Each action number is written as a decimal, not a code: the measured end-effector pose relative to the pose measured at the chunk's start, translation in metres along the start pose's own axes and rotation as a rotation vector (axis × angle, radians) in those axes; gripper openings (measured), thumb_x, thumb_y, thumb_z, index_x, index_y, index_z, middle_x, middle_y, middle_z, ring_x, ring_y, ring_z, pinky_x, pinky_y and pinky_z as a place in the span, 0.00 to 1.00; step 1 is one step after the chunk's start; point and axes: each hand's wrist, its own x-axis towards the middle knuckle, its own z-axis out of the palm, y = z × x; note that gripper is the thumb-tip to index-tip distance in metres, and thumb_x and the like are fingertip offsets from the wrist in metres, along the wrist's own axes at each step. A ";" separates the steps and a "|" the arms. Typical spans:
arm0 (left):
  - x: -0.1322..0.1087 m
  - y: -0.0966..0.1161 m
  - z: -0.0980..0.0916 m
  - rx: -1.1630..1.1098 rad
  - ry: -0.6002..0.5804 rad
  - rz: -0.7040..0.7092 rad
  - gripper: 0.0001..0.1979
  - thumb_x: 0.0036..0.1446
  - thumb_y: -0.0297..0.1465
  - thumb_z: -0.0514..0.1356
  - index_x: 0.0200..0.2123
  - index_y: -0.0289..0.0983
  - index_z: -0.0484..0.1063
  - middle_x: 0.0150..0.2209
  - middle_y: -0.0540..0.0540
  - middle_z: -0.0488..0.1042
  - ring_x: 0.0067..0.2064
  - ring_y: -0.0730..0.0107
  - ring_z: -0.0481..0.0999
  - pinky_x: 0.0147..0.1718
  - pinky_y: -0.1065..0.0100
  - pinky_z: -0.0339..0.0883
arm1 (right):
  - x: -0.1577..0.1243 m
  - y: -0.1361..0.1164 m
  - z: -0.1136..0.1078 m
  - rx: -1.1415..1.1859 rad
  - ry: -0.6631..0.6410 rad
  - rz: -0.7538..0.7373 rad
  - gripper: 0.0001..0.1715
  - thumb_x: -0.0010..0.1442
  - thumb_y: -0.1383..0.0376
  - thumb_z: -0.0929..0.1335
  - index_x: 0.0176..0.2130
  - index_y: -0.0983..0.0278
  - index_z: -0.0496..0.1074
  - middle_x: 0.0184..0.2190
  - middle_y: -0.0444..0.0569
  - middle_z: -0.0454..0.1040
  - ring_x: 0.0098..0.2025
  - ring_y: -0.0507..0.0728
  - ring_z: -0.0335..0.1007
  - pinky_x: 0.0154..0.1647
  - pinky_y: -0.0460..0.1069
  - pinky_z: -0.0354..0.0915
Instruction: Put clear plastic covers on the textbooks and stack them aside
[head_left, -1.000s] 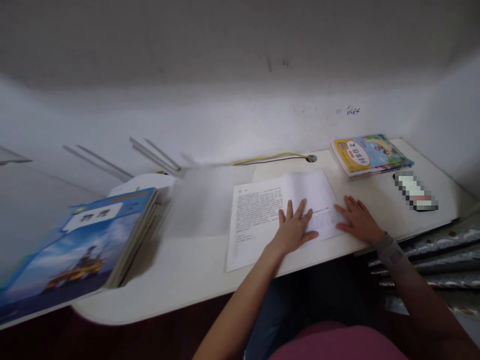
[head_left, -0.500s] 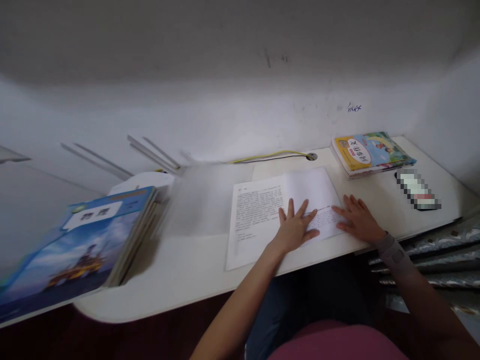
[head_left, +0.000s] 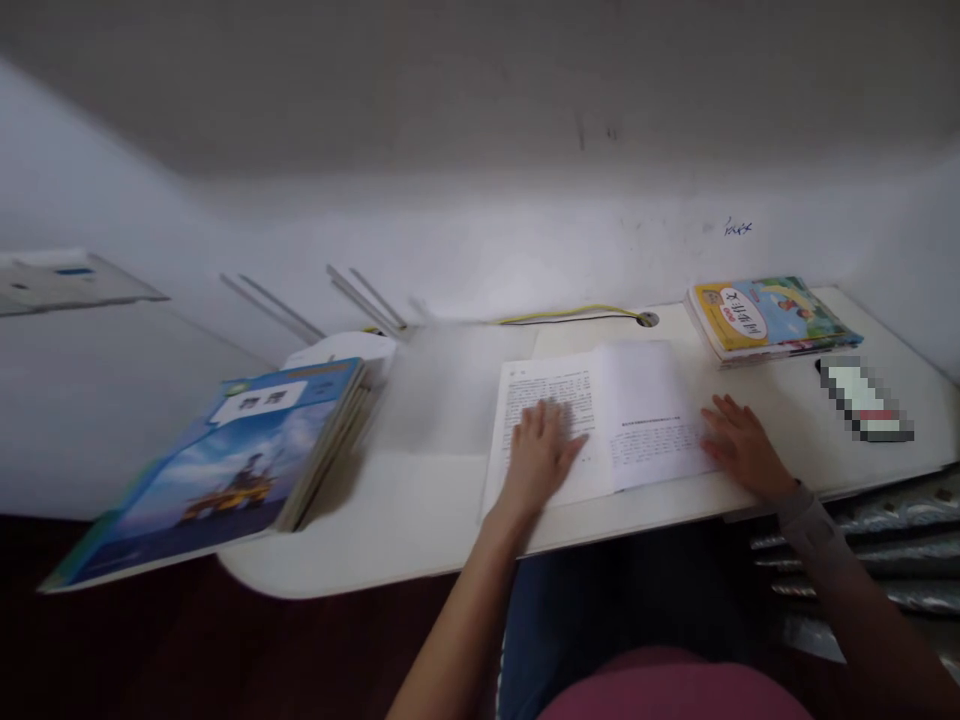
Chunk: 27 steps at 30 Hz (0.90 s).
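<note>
An open book with printed white pages lies on the white desk in front of me. Flat on its left page rests my left hand, fingers stretched and slightly blurred, covering part of the text. My right hand, with a band around its wrist, lies with fingers spread at the outer edge of the right page. Neither hand grips anything.
On the left stands a stack of books topped by a blue physics textbook, jutting past the desk edge. Colourful books are piled at the back right, near a phone. A yellow cable runs to a desk hole.
My left hand has slid left from the middle of the book onto the left page, uncovering the right page's text. The whole view has shifted, so the desk items appear farther right.
</note>
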 end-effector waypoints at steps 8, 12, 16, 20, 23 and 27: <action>-0.029 -0.050 -0.015 0.150 -0.016 -0.228 0.33 0.62 0.45 0.41 0.63 0.28 0.50 0.64 0.30 0.51 0.65 0.43 0.47 0.57 0.38 0.47 | 0.006 -0.087 -0.012 -0.015 -0.020 -0.207 0.31 0.65 0.53 0.58 0.59 0.69 0.61 0.59 0.61 0.62 0.62 0.62 0.54 0.63 0.62 0.45; -0.032 -0.054 -0.018 0.152 -0.058 -0.259 0.32 0.63 0.43 0.37 0.64 0.30 0.48 0.65 0.33 0.50 0.66 0.45 0.46 0.57 0.38 0.45 | 0.006 -0.104 -0.005 -0.093 -0.061 -0.118 0.38 0.59 0.47 0.62 0.58 0.70 0.63 0.58 0.68 0.61 0.60 0.68 0.57 0.60 0.63 0.50; -0.033 -0.060 -0.018 0.134 -0.051 -0.245 0.31 0.63 0.40 0.37 0.64 0.28 0.47 0.65 0.33 0.51 0.66 0.46 0.47 0.57 0.39 0.45 | 0.006 -0.108 -0.002 -0.108 -0.086 -0.066 0.39 0.58 0.46 0.63 0.59 0.68 0.62 0.58 0.68 0.61 0.60 0.69 0.56 0.60 0.63 0.50; -0.034 -0.063 -0.015 0.128 -0.037 -0.248 0.32 0.62 0.40 0.37 0.63 0.25 0.48 0.64 0.32 0.52 0.65 0.45 0.48 0.57 0.39 0.44 | 0.007 -0.113 -0.004 -0.107 -0.099 -0.023 0.37 0.58 0.47 0.63 0.58 0.67 0.63 0.58 0.68 0.62 0.60 0.68 0.56 0.60 0.63 0.49; -0.035 -0.065 -0.013 0.135 -0.027 -0.240 0.32 0.62 0.40 0.38 0.63 0.25 0.49 0.64 0.32 0.52 0.65 0.45 0.47 0.58 0.39 0.44 | 0.007 -0.115 -0.006 -0.121 -0.101 -0.008 0.37 0.58 0.47 0.64 0.57 0.68 0.64 0.57 0.68 0.62 0.59 0.69 0.58 0.61 0.63 0.48; -0.035 -0.065 -0.013 0.137 -0.033 -0.251 0.32 0.62 0.40 0.38 0.63 0.27 0.49 0.64 0.33 0.52 0.65 0.46 0.47 0.58 0.40 0.44 | 0.004 -0.114 -0.007 -0.149 -0.094 -0.006 0.37 0.58 0.48 0.64 0.57 0.68 0.64 0.57 0.68 0.63 0.59 0.69 0.58 0.60 0.63 0.49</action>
